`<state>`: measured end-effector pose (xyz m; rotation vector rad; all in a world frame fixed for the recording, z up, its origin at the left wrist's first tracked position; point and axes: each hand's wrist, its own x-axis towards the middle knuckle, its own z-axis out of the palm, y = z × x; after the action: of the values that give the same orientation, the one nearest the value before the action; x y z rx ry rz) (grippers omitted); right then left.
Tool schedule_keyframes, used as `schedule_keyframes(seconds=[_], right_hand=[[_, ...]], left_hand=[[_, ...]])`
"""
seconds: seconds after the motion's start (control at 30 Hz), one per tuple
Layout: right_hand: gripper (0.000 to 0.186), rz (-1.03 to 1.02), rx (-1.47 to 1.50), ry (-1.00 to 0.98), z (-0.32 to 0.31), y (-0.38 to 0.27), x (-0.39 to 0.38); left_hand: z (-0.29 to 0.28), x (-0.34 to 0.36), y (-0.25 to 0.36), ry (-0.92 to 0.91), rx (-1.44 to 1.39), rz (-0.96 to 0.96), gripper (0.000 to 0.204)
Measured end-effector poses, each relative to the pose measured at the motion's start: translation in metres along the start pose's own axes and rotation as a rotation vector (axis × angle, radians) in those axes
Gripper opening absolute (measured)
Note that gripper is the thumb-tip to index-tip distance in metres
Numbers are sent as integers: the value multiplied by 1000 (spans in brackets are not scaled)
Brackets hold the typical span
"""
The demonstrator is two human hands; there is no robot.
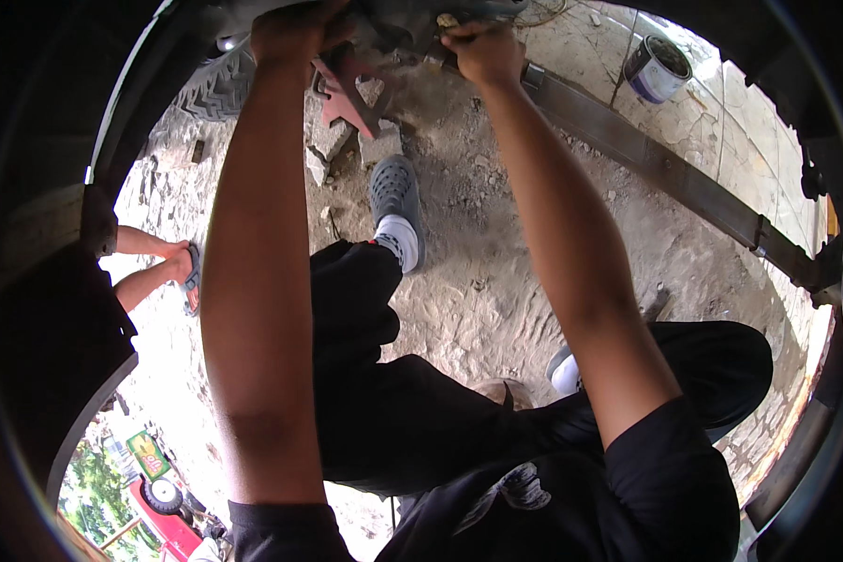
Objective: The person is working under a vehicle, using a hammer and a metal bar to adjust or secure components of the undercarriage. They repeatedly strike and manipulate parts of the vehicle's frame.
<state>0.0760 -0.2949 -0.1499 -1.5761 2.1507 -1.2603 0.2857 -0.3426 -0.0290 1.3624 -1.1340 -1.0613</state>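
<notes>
Dark metal part [384,19] at twelve o'clock, along the upper edge, between left hand [295,36] at eleven and right hand [489,51] just past twelve. Left grip in shade and partly hidden against that metal: no telling whether spread or pinching. Right grip with fingers curled, close to a small tan piece [448,21]; no telling whether pinched or merely touched. Just below the left grip, toward half past eleven, a reddish metal stand [351,105], tilted in view, near broken concrete blocks [380,146]. From beside the right hand out to three o'clock, a long dark metal bar [646,155], slanting across dusty ground [468,225]. Beyond it, between one and two, a tub [648,75] with dark contents, on pale tiles [581,47]. Between ten and eleven, a chunky black tyre [217,92]. Nearer the middle at twelve, a grey shoe [393,187] over a white sock. At nine, another person's bare legs [150,272] and sandal [192,281]. Between seven and eight, a red vehicle [164,525].
</notes>
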Motion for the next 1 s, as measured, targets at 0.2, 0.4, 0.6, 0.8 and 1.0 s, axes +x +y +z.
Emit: schedule_keyframes(seconds=[0.2, 0.4, 0.6, 0.8, 1.0], right_hand=[[8, 101, 246, 73, 2, -9, -11], [14, -142, 86, 131, 14, -7, -7], [8, 16, 231, -74, 0, -22, -11], [8, 18, 137, 13, 12, -14, -2], [13, -167, -20, -26, 9, -20, 6]], left_hand=[[-5, -14, 14, 29, 223, -39, 32], [1, -17, 3, -26, -6, 100, 36], [-14, -26, 18, -81, 61, 13, 36], [0, -31, 19, 7, 59, 35, 35], [-17, -19, 29, -103, 338, 52, 55]])
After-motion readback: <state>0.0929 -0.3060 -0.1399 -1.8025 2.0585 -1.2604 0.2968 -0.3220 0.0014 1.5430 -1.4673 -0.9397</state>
